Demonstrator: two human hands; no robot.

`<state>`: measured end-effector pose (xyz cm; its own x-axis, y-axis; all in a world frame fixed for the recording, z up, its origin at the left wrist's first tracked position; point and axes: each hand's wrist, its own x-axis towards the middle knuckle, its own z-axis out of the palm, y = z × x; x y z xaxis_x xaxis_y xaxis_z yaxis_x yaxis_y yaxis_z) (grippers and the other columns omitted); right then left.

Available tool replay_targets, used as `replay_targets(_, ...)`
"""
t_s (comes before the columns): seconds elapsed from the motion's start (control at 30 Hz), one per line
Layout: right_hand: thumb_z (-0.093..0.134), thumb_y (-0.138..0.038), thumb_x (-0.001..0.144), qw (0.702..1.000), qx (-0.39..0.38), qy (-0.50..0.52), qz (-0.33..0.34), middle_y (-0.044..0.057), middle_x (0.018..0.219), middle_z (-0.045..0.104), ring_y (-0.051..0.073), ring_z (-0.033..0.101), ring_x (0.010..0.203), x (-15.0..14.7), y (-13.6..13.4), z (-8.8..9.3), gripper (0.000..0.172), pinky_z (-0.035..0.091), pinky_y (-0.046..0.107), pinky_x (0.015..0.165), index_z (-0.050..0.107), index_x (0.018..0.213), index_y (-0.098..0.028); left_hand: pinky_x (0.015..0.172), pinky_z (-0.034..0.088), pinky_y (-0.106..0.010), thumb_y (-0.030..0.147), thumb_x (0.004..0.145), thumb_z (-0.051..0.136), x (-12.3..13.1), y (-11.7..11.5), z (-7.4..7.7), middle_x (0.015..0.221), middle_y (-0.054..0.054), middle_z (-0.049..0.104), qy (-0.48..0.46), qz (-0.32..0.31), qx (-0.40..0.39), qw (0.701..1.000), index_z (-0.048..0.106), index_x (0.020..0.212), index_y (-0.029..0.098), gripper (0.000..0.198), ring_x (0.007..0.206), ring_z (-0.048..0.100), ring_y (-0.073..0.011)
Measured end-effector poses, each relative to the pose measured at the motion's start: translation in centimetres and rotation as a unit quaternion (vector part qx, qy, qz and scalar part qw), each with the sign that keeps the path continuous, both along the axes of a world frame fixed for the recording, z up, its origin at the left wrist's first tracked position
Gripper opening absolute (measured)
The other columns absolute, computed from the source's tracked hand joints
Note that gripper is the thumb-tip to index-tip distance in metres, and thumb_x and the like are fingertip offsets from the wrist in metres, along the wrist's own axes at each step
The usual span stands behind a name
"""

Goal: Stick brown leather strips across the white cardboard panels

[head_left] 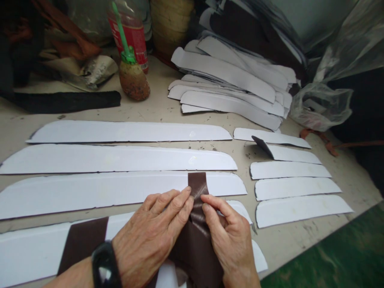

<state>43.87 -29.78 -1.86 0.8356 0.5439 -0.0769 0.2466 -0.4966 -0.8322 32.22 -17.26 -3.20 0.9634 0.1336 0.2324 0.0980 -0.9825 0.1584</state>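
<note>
A dark brown leather-like piece (198,240) lies under and between both hands, creased where the fingers meet it. Its narrow upper end crosses a long white strip (126,187). My left hand (156,228), with a black band on the wrist, presses its long fingertips together on the piece's left edge; its thumb is hidden. My right hand (229,236) pinches the right edge between thumb and bent index finger. Another brown patch (85,240) lies across the nearest long white strip (27,248), left of my left wrist.
Two more long white strips (129,132) lie beyond. Shorter white strips (297,187) form a column at right, one with a dark end folded up. Behind stand a stack of white pieces (228,80), a brown-stained pot with a green brush (134,80), a red-labelled bottle (136,38) and a plastic bag (322,106).
</note>
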Motion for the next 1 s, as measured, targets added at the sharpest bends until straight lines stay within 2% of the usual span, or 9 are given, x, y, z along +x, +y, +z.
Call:
replay_targets(0.3, 0.052, -0.021, 0.088, 0.993, -0.049, -0.039, 0.100, 0.000, 0.093, 0.075, 0.014, 0.071, 0.085, 0.1, -0.4, 0.7, 0.020, 0.053, 0.020, 0.077, 0.070, 0.097, -0.023, 0.098, 0.038, -0.034, -0.001, 0.083, 0.034, 0.1, 0.0, 0.3, 0.142, -0.002, 0.049, 0.013, -0.002, 0.000, 1.000, 0.055, 0.130, 0.021, 0.056, 0.121, 0.044, -0.0194)
replay_targets(0.37, 0.051, -0.020, 0.089, 0.981, -0.088, -0.095, 0.145, 0.001, 0.092, 0.074, 0.016, 0.070, 0.082, 0.2, -0.6, 1.0, 0.022, 0.054, 0.024, 0.074, 0.069, 0.101, -0.023, 0.097, 0.040, -0.033, 0.001, 0.083, 0.036, 0.1, 0.0, 0.3, 0.143, -0.002, 0.049, 0.021, -0.006, 0.002, 1.000, 0.054, 0.131, 0.022, 0.055, 0.122, 0.044, -0.0195)
replay_targets(0.47, 0.052, -0.022, 0.090, 0.943, -0.131, -0.244, 0.183, 0.003, 0.082, 0.068, 0.020, 0.066, 0.074, 0.7, -0.8, 1.7, 0.020, 0.052, 0.031, 0.065, 0.069, 0.099, -0.025, 0.098, 0.040, -0.034, 0.003, 0.085, 0.038, 0.1, 0.0, 0.3, 0.143, -0.003, 0.048, 0.028, -0.006, 0.004, 1.000, 0.054, 0.132, 0.023, 0.053, 0.122, 0.044, -0.0196)
replay_targets(0.57, 0.050, -0.016, 0.091, 0.917, -0.091, -0.343, 0.183, 0.007, 0.092, 0.065, 0.021, 0.062, 0.084, 1.3, -0.3, 1.9, 0.022, 0.050, 0.034, 0.073, 0.068, 0.102, -0.023, 0.098, 0.038, -0.034, 0.002, 0.086, 0.035, 0.1, 0.0, 0.1, 0.143, -0.002, 0.048, 0.027, -0.002, 0.005, 1.000, 0.053, 0.131, 0.022, 0.053, 0.122, 0.043, -0.0192)
replay_targets(0.63, 0.047, -0.011, 0.092, 0.914, -0.047, -0.350, 0.202, 0.009, 0.102, 0.065, 0.020, 0.059, 0.092, 1.7, 0.4, 1.7, 0.025, 0.050, 0.034, 0.081, 0.065, 0.107, -0.019, 0.099, 0.036, -0.033, 0.002, 0.087, 0.033, 0.2, -0.1, 0.0, 0.142, -0.002, 0.049, 0.019, -0.002, 0.005, 1.000, 0.053, 0.131, 0.021, 0.052, 0.122, 0.042, -0.0188)
replay_targets(0.7, 0.044, -0.009, 0.093, 0.909, -0.037, -0.346, 0.229, 0.010, 0.106, 0.066, 0.020, 0.058, 0.096, 2.1, 1.2, 1.2, 0.027, 0.050, 0.034, 0.084, 0.064, 0.110, -0.016, 0.099, 0.034, -0.033, 0.003, 0.090, 0.031, 0.2, -0.1, 0.0, 0.140, -0.002, 0.051, 0.008, 0.000, 0.001, 1.000, 0.052, 0.132, 0.019, 0.049, 0.121, 0.042, -0.0187)
replay_targets(0.83, 0.043, -0.007, 0.091, 0.885, -0.105, -0.375, 0.256, 0.009, 0.119, 0.065, 0.023, 0.054, 0.101, 2.4, 2.2, 0.1, 0.035, 0.048, 0.039, 0.090, 0.062, 0.120, -0.014, 0.098, 0.033, -0.033, 0.004, 0.092, 0.030, 0.3, -0.2, 0.0, 0.139, -0.003, 0.051, -0.005, -0.001, -0.006, 1.000, 0.053, 0.130, 0.017, 0.046, 0.121, 0.041, -0.0192)
replay_targets(1.0, 0.042, -0.007, 0.093, 0.877, -0.140, -0.400, 0.227, 0.007, 0.127, 0.063, 0.024, 0.050, 0.106, 1.5, 2.2, -0.7, 0.039, 0.045, 0.041, 0.094, 0.056, 0.128, -0.013, 0.099, 0.032, -0.032, 0.003, 0.091, 0.031, 0.3, -0.1, -0.1, 0.140, -0.004, 0.051, -0.019, -0.002, -0.017, 1.000, 0.053, 0.129, 0.016, 0.046, 0.120, 0.041, -0.0189)
